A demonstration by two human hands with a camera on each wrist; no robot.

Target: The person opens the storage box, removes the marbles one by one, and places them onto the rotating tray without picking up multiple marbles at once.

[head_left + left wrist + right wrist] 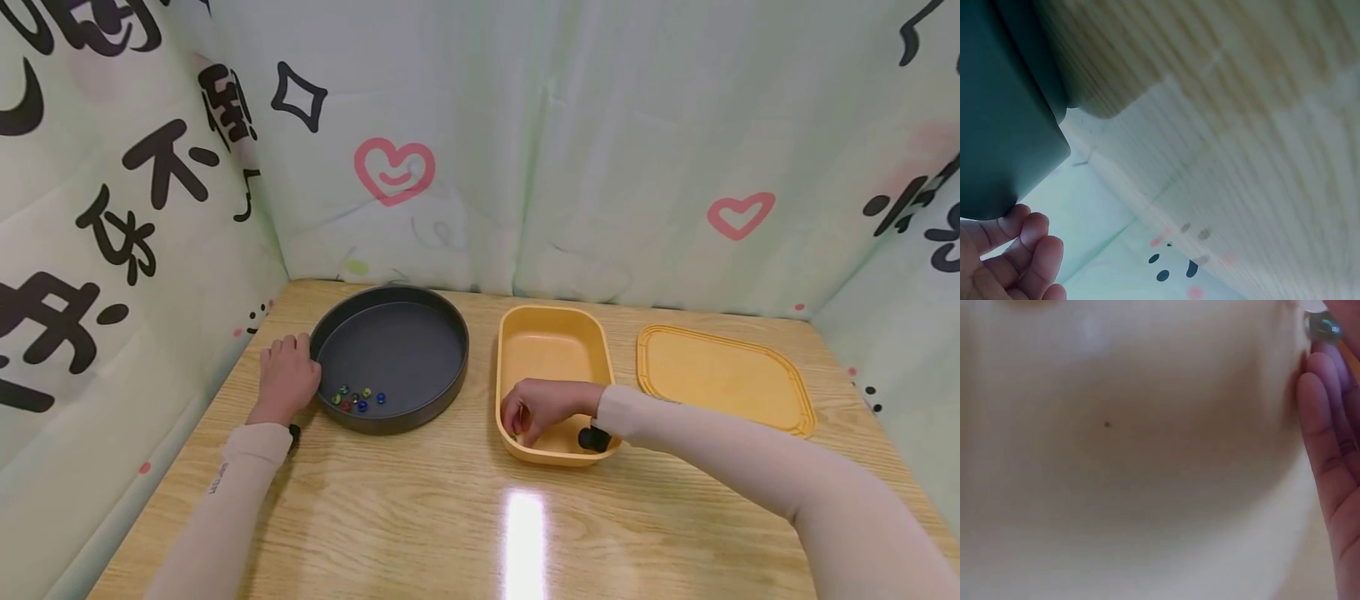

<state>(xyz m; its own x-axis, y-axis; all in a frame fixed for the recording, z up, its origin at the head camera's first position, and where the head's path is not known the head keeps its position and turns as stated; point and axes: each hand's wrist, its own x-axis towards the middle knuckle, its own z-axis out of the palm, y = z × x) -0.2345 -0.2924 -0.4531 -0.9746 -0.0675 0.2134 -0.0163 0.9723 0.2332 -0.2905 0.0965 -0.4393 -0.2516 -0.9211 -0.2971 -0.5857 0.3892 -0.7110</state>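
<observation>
Gripping the left edge of a round dark grey pan (393, 350) is my left hand (288, 379). Several glass marbles (363, 406), blue, green and red, lie together near the pan's front wall. From the left wrist, my curled fingers (1035, 240) show against the pan's edge. Inside a yellow rectangular container (555, 342), my right hand (551, 408) reaches down to the front left corner. A greenish glass marble (1324, 327) is between its thumb and fingertips in the right wrist view. From the head, the fingers mostly hide that marble.
A flat yellow lid (727, 379) lies on the wooden table (420, 517) to the right of the container, behind my right forearm. Printed cloth (525, 167) hangs at the back and both sides of the table.
</observation>
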